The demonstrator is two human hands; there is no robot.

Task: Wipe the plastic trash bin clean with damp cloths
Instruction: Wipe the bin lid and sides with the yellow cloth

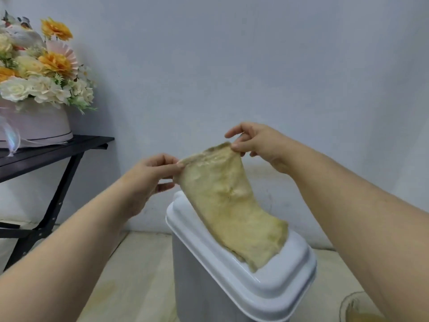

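A white plastic trash bin with a closed lid stands on the floor just below me. A yellowish damp cloth hangs stretched above it, and its lower end rests on the lid. My left hand pinches the cloth's upper left corner. My right hand pinches the upper right corner between thumb and fingers, slightly higher.
A black folding table stands at the left against the wall, carrying a pale box of orange and white flowers. A clear bowl with something yellowish inside sits at the bottom right on the light floor.
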